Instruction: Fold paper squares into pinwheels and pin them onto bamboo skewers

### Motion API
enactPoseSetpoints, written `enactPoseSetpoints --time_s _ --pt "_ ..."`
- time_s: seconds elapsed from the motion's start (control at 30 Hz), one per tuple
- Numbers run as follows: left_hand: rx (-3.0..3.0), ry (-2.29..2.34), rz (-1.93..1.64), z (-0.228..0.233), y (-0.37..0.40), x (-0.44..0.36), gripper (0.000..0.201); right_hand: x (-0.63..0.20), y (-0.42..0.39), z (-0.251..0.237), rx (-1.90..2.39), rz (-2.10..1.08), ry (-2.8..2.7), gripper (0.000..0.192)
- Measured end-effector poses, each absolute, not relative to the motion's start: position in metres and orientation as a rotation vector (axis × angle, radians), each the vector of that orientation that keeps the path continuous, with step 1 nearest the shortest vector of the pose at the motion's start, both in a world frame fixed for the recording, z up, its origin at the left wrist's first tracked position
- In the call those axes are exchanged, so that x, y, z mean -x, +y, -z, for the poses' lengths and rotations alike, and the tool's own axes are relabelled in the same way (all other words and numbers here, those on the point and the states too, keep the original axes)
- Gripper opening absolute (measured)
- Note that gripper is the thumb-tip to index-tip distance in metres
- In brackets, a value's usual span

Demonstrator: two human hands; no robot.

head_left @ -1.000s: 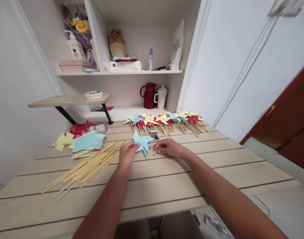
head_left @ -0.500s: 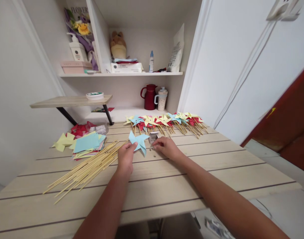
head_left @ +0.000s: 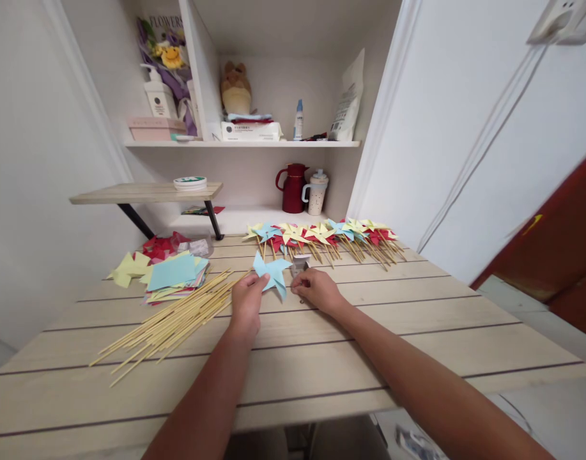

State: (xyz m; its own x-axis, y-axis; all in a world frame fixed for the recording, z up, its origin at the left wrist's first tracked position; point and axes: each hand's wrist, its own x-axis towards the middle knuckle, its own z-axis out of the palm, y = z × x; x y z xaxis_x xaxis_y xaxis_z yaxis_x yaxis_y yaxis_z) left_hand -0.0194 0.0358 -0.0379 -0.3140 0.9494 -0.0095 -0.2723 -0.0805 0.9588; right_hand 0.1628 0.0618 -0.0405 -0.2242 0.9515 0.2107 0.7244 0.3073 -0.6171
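My left hand is closed on a light blue paper pinwheel, thumb near its middle, holding it just above the table. To its right, my right hand has its fingers pinched together low over the tabletop, and I cannot make out what is between them. A small open box stands right behind those fingers. One tiny dark piece lies on the wood just below them. Left of my left hand a loose bundle of thin wooden sticks is spread over the table.
Finished pinwheels on sticks lie in a row along the back. Coloured paper squares, a yellow folded pinwheel and red paper shapes sit at left, near a small raised shelf. A red jug and a cup stand behind.
My right hand has shifted slightly toward the tiny pieces on the table and now covers some of them. The left hand keeps its hold on the pinwheel. The whole view has shifted slightly.
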Motion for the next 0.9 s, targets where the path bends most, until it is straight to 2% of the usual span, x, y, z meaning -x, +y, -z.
enactPoseSetpoints --time_s 0.4,0.9 --pt "-0.878 1.197 -1.565 0.0390 0.0366 0.0196 0.023 -0.1637 0.0644 0.0432 1.457 -0.585 -2.011 0.015" --pt "-0.903 1.209 -1.542 0.0380 0.0363 0.0195 0.022 -0.1609 0.0641 0.0452 1.435 -0.661 -1.958 0.014"
